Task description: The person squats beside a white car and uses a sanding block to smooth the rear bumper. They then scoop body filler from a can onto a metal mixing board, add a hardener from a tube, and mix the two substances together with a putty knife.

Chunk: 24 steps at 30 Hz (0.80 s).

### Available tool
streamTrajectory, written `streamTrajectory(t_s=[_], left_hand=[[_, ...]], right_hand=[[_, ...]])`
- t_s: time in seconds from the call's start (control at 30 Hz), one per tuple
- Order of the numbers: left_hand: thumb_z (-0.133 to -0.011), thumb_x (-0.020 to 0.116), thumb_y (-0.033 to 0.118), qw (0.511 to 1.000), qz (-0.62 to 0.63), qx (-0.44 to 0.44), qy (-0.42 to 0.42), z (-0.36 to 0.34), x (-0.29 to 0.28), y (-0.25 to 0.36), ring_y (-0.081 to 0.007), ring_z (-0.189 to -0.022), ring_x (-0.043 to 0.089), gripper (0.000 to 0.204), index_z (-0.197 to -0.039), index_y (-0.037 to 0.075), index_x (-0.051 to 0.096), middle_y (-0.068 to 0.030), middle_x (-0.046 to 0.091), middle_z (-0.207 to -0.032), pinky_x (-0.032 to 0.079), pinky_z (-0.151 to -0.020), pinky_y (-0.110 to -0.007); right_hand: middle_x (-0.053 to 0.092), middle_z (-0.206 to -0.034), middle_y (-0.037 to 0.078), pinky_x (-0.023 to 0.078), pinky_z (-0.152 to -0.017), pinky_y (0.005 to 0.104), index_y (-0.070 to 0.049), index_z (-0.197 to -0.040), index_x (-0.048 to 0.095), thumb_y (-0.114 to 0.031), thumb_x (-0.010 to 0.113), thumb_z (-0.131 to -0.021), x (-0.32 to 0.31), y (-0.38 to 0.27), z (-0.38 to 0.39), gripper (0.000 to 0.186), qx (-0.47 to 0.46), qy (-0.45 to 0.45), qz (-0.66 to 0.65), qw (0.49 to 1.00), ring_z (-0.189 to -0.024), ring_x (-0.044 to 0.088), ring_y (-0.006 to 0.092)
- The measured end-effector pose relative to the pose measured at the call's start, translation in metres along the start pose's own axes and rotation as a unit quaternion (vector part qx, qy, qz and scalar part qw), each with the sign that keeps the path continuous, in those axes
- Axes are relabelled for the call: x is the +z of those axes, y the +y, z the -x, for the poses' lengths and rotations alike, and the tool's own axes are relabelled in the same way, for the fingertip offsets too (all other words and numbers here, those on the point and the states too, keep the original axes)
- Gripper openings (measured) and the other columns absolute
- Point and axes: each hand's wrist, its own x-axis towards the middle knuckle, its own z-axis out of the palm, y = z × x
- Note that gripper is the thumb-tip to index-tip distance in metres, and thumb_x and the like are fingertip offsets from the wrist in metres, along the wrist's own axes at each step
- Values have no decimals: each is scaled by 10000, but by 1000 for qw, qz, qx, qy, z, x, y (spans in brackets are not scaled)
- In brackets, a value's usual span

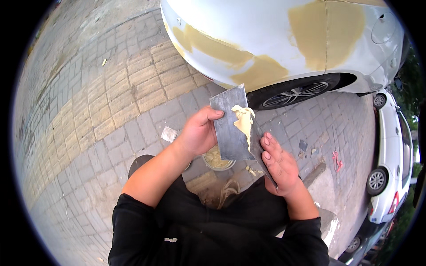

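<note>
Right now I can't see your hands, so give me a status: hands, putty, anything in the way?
Left hand grips grey metal plate. Right hand holds scraper blade against it. Cream putty on plate. Nothing between them.

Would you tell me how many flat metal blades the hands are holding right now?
2. The left hand holds the grey metal plate carrying pale filler; the right hand holds a thinner scraper blade edge-on against it, partly hidden.

Head-worn fisheye, looking steeply down

One view only: it faces down from the person's head, close over both hands, with brick paving below and a white car ahead.
</note>
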Motion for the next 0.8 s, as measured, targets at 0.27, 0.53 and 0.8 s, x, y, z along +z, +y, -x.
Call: streamTrajectory(t_s=[0.27,0.53,0.8], left_hand=[[-933,483,169,998,-35,39,36,8,23,-12,-290,-1068,654,393,-1238,-73,537,-186,660,-1163,525,-943,-418],[-930,498,183,987,-97,92,89,14,36,-15,-262,-1030,657,392,-1257,-34,509,-159,646,-1158,542,-914,-411],[-933,487,192,979,-129,133,85,16,27,-6,-272,-1100,625,411,-1280,-28,506,-158,624,-1218,491,-979,-437]], right_hand=[[536,-1319,311,490,-986,499,91,-1270,537,91,616,-757,9,-7,3,519,2,10,24,1000,-1224,539,478],[533,-1305,339,498,-976,435,118,-1323,476,142,567,-732,12,-13,-7,599,81,-4,47,996,-1224,542,463],[552,-1339,229,460,-1019,435,89,-1348,461,-9,524,-922,18,19,17,442,330,116,-164,922,-1202,576,370]])
